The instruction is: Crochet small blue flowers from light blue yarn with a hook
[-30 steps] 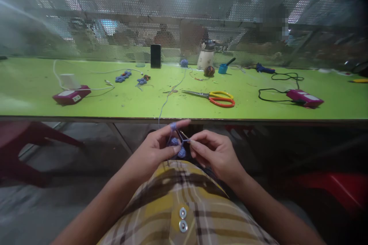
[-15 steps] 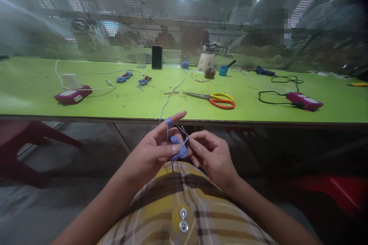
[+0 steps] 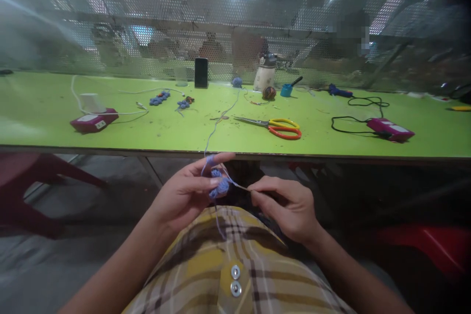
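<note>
Between the thumb and fingers of my left hand is a small blue crochet piece. Blue yarn wraps the raised index finger and runs up over the table edge to a blue yarn ball at the back. My right hand pinches a thin crochet hook, whose tip is caught in a loop of yarn drawn out from the piece. A loose yarn tail hangs below the piece, over the checked clothing on my lap.
On the green table lie scissors, finished blue crochet pieces, a multicoloured yarn ball and two magenta power blocks. A phone, a jug and a blue pot stand behind. Stools flank me below.
My right hand has moved right and slightly down, away from the crochet piece, drawing the hook and loop outward. My left hand has shifted a little left, its index finger lower.
</note>
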`<action>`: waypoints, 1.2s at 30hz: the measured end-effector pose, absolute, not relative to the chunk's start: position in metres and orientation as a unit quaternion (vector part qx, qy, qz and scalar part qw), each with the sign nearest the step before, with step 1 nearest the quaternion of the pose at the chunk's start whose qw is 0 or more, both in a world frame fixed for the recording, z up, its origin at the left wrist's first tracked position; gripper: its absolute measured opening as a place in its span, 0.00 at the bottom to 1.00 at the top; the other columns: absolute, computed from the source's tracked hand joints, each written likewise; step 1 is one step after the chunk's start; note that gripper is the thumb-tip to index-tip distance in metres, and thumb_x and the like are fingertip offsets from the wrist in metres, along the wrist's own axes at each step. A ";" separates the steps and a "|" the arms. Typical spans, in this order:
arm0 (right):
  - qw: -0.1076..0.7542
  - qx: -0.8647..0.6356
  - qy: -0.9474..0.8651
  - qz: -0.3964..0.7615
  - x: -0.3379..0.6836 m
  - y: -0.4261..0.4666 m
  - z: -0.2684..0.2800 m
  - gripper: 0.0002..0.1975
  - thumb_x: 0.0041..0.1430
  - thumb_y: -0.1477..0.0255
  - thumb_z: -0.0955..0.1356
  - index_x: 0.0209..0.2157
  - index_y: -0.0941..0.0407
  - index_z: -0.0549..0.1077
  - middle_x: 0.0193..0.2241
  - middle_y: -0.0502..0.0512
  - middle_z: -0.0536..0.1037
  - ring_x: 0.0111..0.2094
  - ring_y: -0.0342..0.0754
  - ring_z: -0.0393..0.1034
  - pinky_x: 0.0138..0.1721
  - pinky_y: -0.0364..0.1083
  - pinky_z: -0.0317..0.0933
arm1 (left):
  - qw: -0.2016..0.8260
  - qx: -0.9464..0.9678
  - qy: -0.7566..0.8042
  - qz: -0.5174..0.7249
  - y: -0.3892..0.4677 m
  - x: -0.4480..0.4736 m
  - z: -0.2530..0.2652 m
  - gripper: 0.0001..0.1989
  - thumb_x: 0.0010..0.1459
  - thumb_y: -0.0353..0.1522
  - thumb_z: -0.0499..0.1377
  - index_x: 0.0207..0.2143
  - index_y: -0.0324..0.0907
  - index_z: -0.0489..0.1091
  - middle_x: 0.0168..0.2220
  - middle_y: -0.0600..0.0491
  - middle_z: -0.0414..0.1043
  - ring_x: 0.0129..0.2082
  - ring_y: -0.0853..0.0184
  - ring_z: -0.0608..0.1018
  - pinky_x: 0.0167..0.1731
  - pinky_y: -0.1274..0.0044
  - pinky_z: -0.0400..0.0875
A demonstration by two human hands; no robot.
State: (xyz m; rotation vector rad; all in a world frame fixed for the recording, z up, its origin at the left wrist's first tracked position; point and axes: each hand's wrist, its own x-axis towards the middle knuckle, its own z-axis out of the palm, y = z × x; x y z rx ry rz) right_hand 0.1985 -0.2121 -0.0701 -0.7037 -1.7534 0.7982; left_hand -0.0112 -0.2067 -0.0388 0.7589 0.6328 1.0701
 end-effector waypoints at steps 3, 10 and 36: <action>0.508 -0.306 -0.620 0.513 0.193 -0.210 -0.073 0.04 0.60 0.70 0.71 0.32 0.56 0.77 0.20 0.49 0.73 0.16 0.38 0.60 0.16 0.39 0.52 | 0.707 0.426 0.344 0.446 -0.203 -0.010 -0.045 0.16 0.47 0.25 0.68 0.40 0.44 0.81 0.31 0.52 0.77 0.30 0.69 0.75 0.34 0.77 0.67; 0.520 -0.329 -0.501 0.609 0.180 -0.201 -0.078 0.09 0.56 0.66 0.74 0.33 0.57 0.77 0.21 0.49 0.75 0.15 0.37 0.59 0.16 0.38 0.52 | 0.713 0.451 0.341 0.415 -0.204 -0.005 -0.048 0.19 0.48 0.27 0.68 0.45 0.44 0.79 0.38 0.50 0.79 0.39 0.61 0.78 0.44 0.68 0.67; 0.431 -0.372 -0.564 0.599 0.187 -0.190 -0.044 0.12 0.52 0.67 0.75 0.37 0.59 0.80 0.19 0.48 0.74 0.15 0.36 0.62 0.16 0.37 0.50 | 0.655 0.494 0.345 0.456 -0.203 -0.007 -0.044 0.28 0.50 0.27 0.68 0.54 0.40 0.72 0.36 0.52 0.78 0.37 0.66 0.77 0.42 0.74 0.70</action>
